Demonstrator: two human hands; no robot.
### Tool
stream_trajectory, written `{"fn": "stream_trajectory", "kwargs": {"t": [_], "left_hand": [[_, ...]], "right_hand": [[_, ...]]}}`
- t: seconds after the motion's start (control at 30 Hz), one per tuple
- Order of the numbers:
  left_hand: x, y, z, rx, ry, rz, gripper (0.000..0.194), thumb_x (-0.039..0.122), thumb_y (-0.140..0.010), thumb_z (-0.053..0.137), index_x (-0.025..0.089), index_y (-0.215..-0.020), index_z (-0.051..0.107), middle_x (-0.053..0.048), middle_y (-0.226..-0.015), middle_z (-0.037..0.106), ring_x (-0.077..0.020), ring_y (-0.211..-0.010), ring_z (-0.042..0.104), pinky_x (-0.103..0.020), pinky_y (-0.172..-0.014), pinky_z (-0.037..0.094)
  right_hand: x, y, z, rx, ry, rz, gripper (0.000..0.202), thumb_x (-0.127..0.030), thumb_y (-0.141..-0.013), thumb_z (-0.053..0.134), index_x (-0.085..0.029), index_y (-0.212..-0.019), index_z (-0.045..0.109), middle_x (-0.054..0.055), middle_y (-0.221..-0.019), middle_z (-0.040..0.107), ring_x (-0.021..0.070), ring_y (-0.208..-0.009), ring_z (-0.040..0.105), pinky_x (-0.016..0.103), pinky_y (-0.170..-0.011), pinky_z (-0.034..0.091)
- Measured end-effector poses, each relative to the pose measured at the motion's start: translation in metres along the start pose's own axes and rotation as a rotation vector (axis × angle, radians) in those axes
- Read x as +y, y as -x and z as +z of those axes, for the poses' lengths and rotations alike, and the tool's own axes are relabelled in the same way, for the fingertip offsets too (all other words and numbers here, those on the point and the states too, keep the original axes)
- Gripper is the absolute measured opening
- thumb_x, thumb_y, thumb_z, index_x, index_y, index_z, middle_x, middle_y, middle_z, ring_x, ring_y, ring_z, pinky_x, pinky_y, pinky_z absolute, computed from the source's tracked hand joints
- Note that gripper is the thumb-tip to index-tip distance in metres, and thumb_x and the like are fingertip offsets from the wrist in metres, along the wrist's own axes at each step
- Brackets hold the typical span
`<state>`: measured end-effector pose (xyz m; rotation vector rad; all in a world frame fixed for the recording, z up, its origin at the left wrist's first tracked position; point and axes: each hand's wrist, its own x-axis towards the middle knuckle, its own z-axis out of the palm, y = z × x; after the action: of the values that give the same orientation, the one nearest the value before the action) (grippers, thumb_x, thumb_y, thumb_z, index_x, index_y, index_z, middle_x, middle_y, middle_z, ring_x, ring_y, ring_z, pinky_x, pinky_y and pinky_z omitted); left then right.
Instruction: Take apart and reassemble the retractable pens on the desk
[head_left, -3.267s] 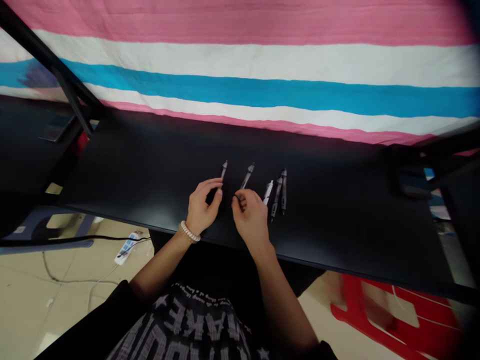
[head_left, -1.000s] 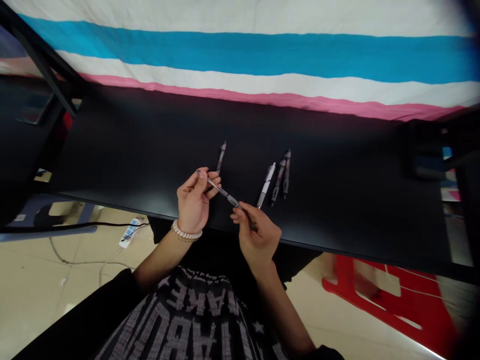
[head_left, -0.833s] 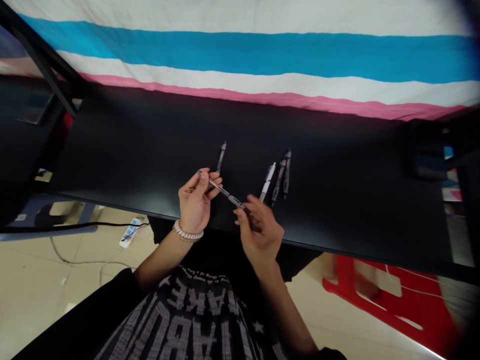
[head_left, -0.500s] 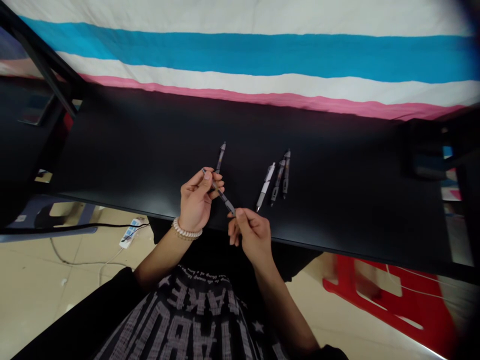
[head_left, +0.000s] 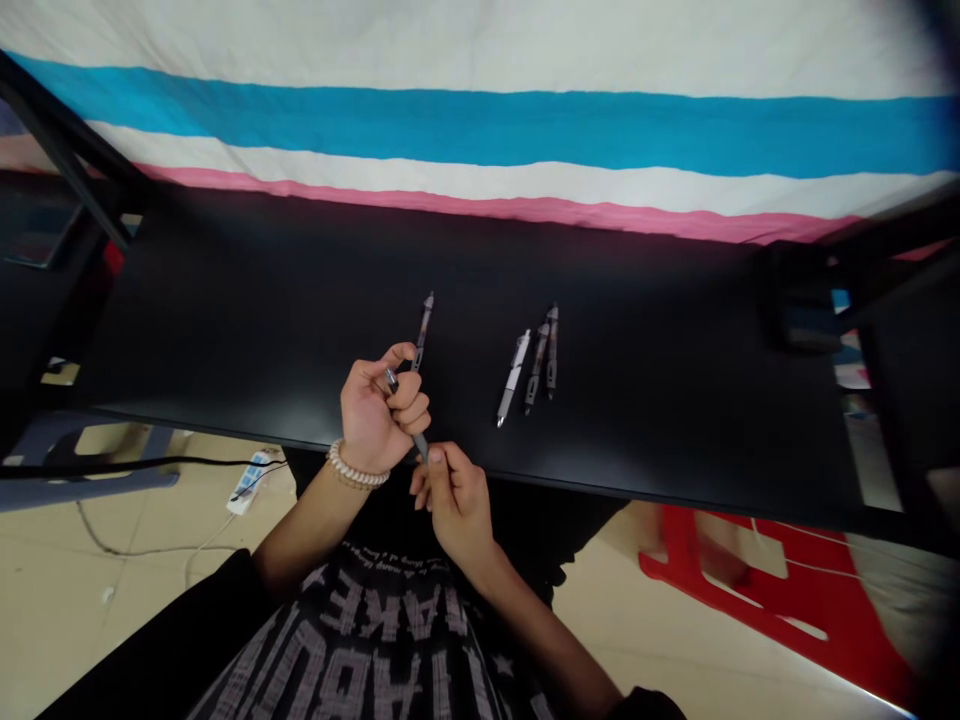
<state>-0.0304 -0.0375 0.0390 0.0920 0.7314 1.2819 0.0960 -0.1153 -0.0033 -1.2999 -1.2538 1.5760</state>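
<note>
My left hand (head_left: 380,408) is curled round the barrel of a dark grey pen (head_left: 421,446), whose upper end pokes out beside the thumb. At the pen's lower end, the fingertips of my right hand (head_left: 456,500) pinch it. Just beyond my left hand lies another dark pen (head_left: 424,330) on the black table, partly hidden by the fingers. Further right, a white pen (head_left: 514,378) lies aslant with its metal tip toward me. Two dark patterned pens, a nearer one (head_left: 536,370) and a farther one (head_left: 553,352), lie side by side next to it.
The black table (head_left: 675,400) has its front edge close to my body. A striped cloth (head_left: 480,130) hangs along the back. Below stand a red plastic stool (head_left: 750,600) at right and a white power strip (head_left: 251,482) with cables on the floor at left.
My left fingers have gone from a light pinch near the pen's upper end to a wrap round its barrel. Both hands moved nearer my body, and the view shifted slightly.
</note>
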Motion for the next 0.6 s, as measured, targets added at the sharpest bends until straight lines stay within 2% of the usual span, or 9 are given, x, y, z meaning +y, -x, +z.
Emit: {"fn": "stream_trajectory", "kwargs": {"t": [0.1,0.17,0.23,0.3,0.37,0.47,0.53,0.6], "left_hand": [[-0.002,-0.004,0.0,-0.041,-0.048,-0.016,0.03,0.031,-0.094,0.035,0.02,-0.085,0.061,0.01,-0.046,0.018,-0.0083,-0.036,0.01,-0.019,-0.034,0.018],[-0.006,-0.009,0.0,-0.081,-0.127,-0.039,0.029,0.036,-0.095,0.039,0.02,-0.089,0.062,0.01,-0.046,0.026,-0.0075,-0.034,0.018,-0.019,-0.035,0.023],[-0.008,-0.013,0.001,-0.133,-0.27,-0.017,0.037,0.049,-0.095,0.042,0.019,-0.101,0.063,0.005,-0.053,0.047,-0.0094,-0.04,0.041,-0.021,-0.043,0.039],[-0.008,-0.019,-0.001,-0.151,-0.491,0.11,0.048,0.059,-0.094,0.047,0.018,-0.114,0.063,-0.005,-0.077,0.066,-0.015,-0.065,0.063,-0.028,-0.063,0.052],[-0.004,-0.026,-0.005,-0.099,-0.768,0.34,0.047,0.056,-0.093,0.054,0.018,-0.119,0.062,-0.01,-0.099,0.071,-0.0177,-0.085,0.067,-0.031,-0.077,0.053],[0.004,-0.04,-0.013,0.053,-1.255,0.636,0.037,0.042,-0.092,0.061,0.016,-0.12,0.063,-0.01,-0.1,0.068,-0.0165,-0.079,0.062,-0.031,-0.074,0.052],[0.008,-0.054,-0.018,0.156,-1.561,0.73,0.039,0.035,-0.088,0.067,0.014,-0.122,0.063,-0.011,-0.104,0.065,-0.0169,-0.076,0.06,-0.033,-0.073,0.052],[0.01,-0.068,-0.021,0.212,-1.739,0.728,0.042,0.029,-0.084,0.071,0.012,-0.121,0.062,-0.012,-0.102,0.065,-0.0199,-0.079,0.062,-0.038,-0.079,0.053]], "right_hand": [[0.002,0.001,-0.004,0.016,0.032,-0.036,0.035,-0.045,-0.103,0.044,-0.02,-0.084,0.057,-0.002,-0.061,0.064,0.0074,-0.045,0.056,0.017,-0.044,0.041],[0.002,0.002,-0.005,0.046,0.013,-0.038,0.034,-0.045,-0.103,0.045,-0.019,-0.085,0.058,-0.002,-0.062,0.065,0.0082,-0.044,0.058,0.017,-0.042,0.042],[0.001,0.002,-0.007,0.128,-0.008,-0.029,0.033,-0.045,-0.102,0.046,-0.019,-0.086,0.06,-0.002,-0.062,0.066,0.0087,-0.043,0.058,0.018,-0.04,0.042],[-0.001,0.001,-0.012,0.268,0.027,-0.049,0.028,-0.043,-0.101,0.051,-0.019,-0.093,0.062,-0.003,-0.062,0.067,0.0088,-0.042,0.058,0.019,-0.041,0.044],[-0.002,-0.004,-0.021,0.428,0.161,-0.13,0.023,-0.039,-0.098,0.058,-0.018,-0.105,0.063,-0.004,-0.061,0.066,0.009,-0.043,0.057,0.019,-0.045,0.045],[-0.001,-0.019,-0.036,0.595,0.501,-0.328,0.018,-0.033,-0.094,0.062,-0.018,-0.103,0.066,-0.006,-0.057,0.063,0.009,-0.045,0.056,0.021,-0.051,0.045],[0.002,-0.03,-0.047,0.625,0.732,-0.416,0.017,-0.031,-0.095,0.059,-0.018,-0.093,0.069,-0.006,-0.054,0.059,0.009,-0.045,0.054,0.022,-0.052,0.041],[0.006,-0.039,-0.054,0.632,0.916,-0.445,0.019,-0.031,-0.097,0.057,-0.019,-0.092,0.072,-0.006,-0.052,0.057,0.0096,-0.047,0.053,0.023,-0.052,0.037]]}}
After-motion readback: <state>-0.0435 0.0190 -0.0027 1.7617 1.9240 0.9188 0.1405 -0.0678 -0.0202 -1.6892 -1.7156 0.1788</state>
